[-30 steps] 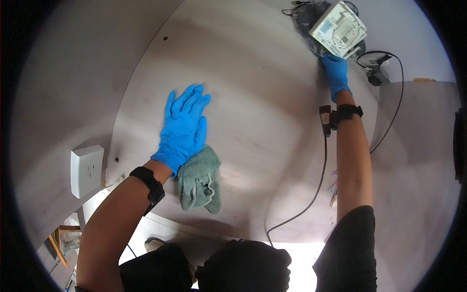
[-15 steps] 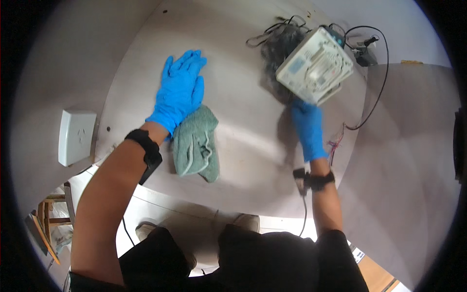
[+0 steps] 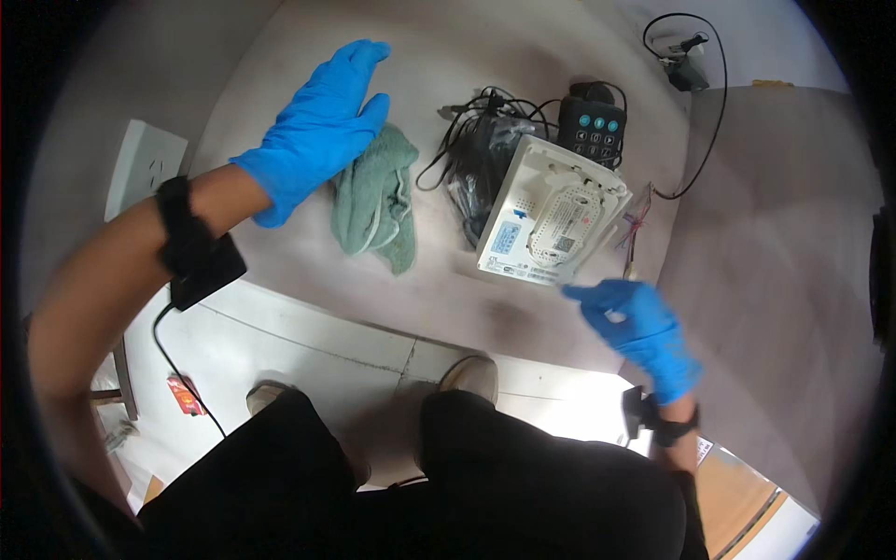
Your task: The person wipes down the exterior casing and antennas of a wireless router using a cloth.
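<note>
My left hand (image 3: 325, 121), in a blue glove, has its fingers stretched out above a folded green cloth (image 3: 371, 210). My right hand (image 3: 627, 322), also gloved and slightly blurred, is just below a white flat electronic device (image 3: 551, 213); its fingers are loosely bent and apart, with nothing visible held. The white device lies label-up, leaning on a tangle of black cables in a clear bag (image 3: 476, 168). Behind it sits a black keypad device (image 3: 594, 129) with teal buttons.
A white socket plate (image 3: 140, 168) is on the left wall. A black adapter and looped cable (image 3: 689, 75) are at the back right, with loose thin wires (image 3: 639, 219) nearer. The counter's front edge curves above the tiled floor, where a red packet (image 3: 187, 396) lies.
The white device, bag of cables and keypad have come toward me from the back right. My right hand has moved back and let go of them. My left hand has shifted up.
</note>
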A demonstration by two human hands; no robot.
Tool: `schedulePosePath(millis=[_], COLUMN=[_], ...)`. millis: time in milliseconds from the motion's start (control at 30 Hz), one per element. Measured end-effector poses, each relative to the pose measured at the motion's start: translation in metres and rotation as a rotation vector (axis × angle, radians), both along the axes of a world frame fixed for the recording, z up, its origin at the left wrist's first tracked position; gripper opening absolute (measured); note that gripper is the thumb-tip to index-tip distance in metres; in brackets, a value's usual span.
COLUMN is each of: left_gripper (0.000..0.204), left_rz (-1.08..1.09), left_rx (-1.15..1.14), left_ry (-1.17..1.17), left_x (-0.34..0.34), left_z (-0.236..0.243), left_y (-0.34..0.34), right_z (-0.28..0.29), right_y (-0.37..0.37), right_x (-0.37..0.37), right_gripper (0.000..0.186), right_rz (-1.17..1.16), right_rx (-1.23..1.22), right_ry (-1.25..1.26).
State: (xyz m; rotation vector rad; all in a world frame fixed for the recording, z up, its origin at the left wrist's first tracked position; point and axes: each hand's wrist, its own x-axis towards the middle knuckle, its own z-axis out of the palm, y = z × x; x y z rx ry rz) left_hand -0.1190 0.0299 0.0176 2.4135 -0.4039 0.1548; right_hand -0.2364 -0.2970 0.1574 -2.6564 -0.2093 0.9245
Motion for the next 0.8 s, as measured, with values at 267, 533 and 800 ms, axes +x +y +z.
schedulePosePath(millis=[267, 533, 800], left_gripper=[0.058, 0.052, 0.042], left_rz=[-0.308, -0.302, -0.078], left_rx=[-0.232, 0.019, -0.318], left_ry=[0.507, 0.609, 0.786], left_x=[-0.147, -0.205, -0.203], left_z=[0.082, 0.097, 0.096], left_y=[0.042, 0.098, 0.086], right_z=[0.011, -0.077, -0.084], right_y=[0.038, 0.035, 0.037], right_x=[0.064, 0.017, 0.021], right_gripper=[0.063, 0.088, 0.088], right_rz=[0.245, 0.304, 0.163], right_rx=[-0.171, 0.059, 0.1], right_ry=[-0.372, -0.298, -0.234])
